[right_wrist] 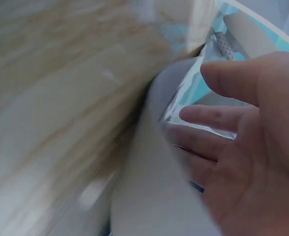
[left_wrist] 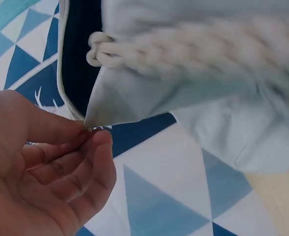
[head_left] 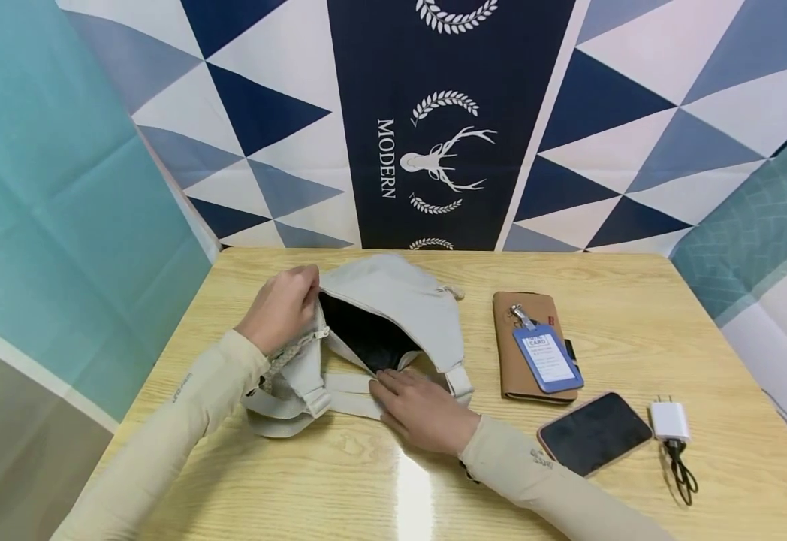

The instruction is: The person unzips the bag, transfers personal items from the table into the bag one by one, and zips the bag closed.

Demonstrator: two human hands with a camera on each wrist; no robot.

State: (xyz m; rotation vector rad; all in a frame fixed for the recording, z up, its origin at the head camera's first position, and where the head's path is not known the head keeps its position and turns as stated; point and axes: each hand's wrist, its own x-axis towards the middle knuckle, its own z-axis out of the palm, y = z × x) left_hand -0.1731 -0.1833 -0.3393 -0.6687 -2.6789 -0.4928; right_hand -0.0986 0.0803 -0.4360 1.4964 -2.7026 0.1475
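Note:
A pale grey fabric bag (head_left: pixel 400 289) lies on the wooden table, its zipped mouth spread wide and showing a black lining (head_left: pixel 366 334). My left hand (head_left: pixel 285 304) pinches the left corner of that mouth at the zipper's end. In the left wrist view, thumb and forefinger meet on the cloth corner beside a cream braided handle (left_wrist: pixel 184 46). At the lower right end of the mouth is my right hand (head_left: pixel 423 406). The right wrist view shows its fingers (right_wrist: pixel 211 117) extended against the bag's edge, thumb apart, some fingertips hidden by the fabric.
Webbing straps (head_left: pixel 356 394) lie under and in front of the bag. To the right, a blue card holder (head_left: pixel 547 357) lies on a brown notebook-like case (head_left: pixel 511 353). Nearer are a phone (head_left: pixel 596 433) and a white charger (head_left: pixel 669 421) with a black cable (head_left: pixel 682 473). A patterned cloth (head_left: pixel 265 135) hangs behind.

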